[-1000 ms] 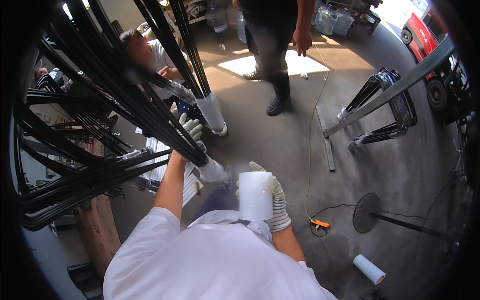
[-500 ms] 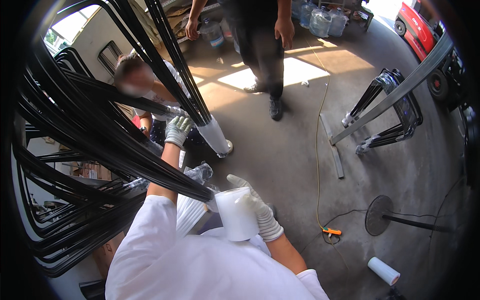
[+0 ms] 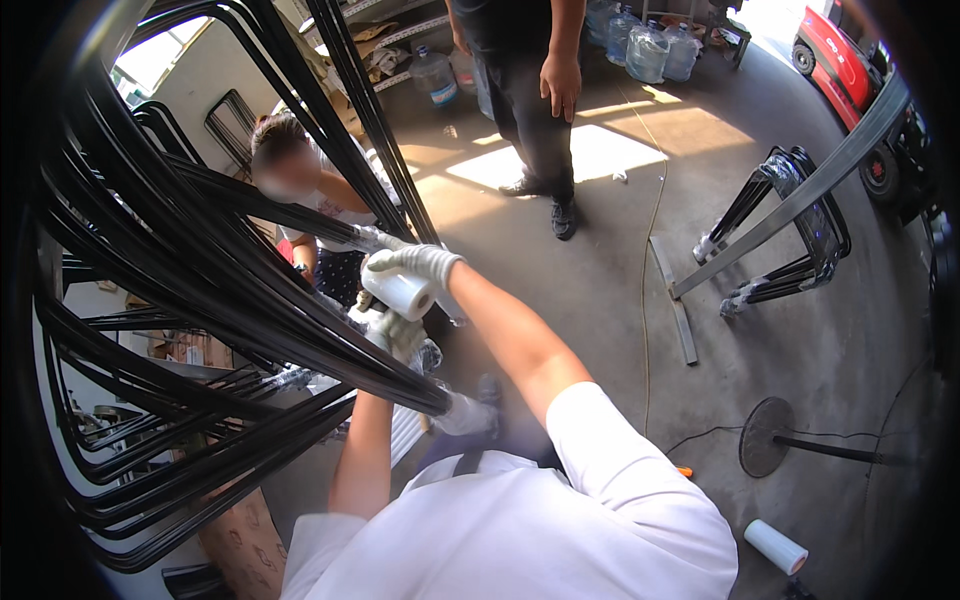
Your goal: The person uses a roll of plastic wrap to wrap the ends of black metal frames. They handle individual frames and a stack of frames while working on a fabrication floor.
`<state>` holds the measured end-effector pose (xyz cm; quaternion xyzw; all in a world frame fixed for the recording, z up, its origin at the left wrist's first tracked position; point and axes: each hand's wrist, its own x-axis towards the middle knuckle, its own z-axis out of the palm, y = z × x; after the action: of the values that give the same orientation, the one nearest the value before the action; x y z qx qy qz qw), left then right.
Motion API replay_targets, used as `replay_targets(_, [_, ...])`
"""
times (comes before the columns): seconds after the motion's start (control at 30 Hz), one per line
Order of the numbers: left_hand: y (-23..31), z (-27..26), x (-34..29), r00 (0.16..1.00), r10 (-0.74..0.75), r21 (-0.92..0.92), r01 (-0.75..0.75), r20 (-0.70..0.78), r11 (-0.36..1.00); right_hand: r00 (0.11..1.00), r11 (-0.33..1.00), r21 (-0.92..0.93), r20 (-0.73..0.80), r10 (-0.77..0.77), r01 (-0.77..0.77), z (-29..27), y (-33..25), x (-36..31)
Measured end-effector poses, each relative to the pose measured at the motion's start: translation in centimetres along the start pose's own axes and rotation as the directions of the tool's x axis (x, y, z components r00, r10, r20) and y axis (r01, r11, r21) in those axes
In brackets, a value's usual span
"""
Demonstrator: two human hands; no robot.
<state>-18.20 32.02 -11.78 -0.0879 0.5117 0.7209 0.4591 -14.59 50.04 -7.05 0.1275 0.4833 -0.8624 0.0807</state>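
Note:
My right hand [image 3: 425, 262], in a white knit glove, reaches forward and grips a roll of clear plastic film [image 3: 400, 293] from above. The roll lies tilted, its core end facing me, beside the bundled black bent tubes [image 3: 360, 232]. Just below the roll is my gloved left hand [image 3: 400, 335]; its fingers are blurred and partly hidden behind nearer tubes, so their grip does not show. The nearer tube bundle [image 3: 300, 320] runs across my left forearm and ends in a film wrap [image 3: 465, 412] close to my body.
A person [image 3: 315, 190] crouches beyond the tubes; another person [image 3: 520, 100] stands ahead. Wrapped black frames [image 3: 825, 225] and a metal bar [image 3: 790, 210] are at right. A round base [image 3: 766, 437], another film roll [image 3: 776, 547] and a cable [image 3: 648, 330] lie on the floor.
My right hand has carried the film roll from the near tube end forward and left to the farther bundle. My left hand has dropped from that bundle to below the roll.

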Motion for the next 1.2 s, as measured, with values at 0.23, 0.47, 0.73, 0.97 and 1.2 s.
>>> replay_targets(0.23, [-3.6,-6.1,-11.1,0.995,-0.005,0.030,0.002,0.103,1.000,0.930,0.774,-0.607,-0.151,-0.334,0.179,-0.1,1.5,10.7])
replay_targets(0.47, [-4.5,-7.3,-17.4,0.999,-0.044,0.156,0.042,0.010,0.987,0.962,0.782,0.564,-0.209,-0.175,0.264,-0.7,5.6,4.5])
replay_targets(0.73, [-4.1,-6.6,-14.7,0.981,0.186,0.222,-0.193,0.053,0.956,0.915,-0.084,0.996,-0.068,-0.398,0.037,-1.2,13.0,-13.4])
replay_targets(0.97, [-6.6,0.9,-16.9,0.941,0.103,0.313,-0.208,0.321,0.927,0.782,-0.180,0.813,-0.582,-0.224,0.554,-5.1,12.0,-20.4])
replay_targets(1.2, [-11.4,1.8,-18.5,0.776,-0.427,0.641,0.037,0.465,0.766,0.938,-0.084,0.988,-0.148,-0.313,0.128,5.4,20.0,-29.7])
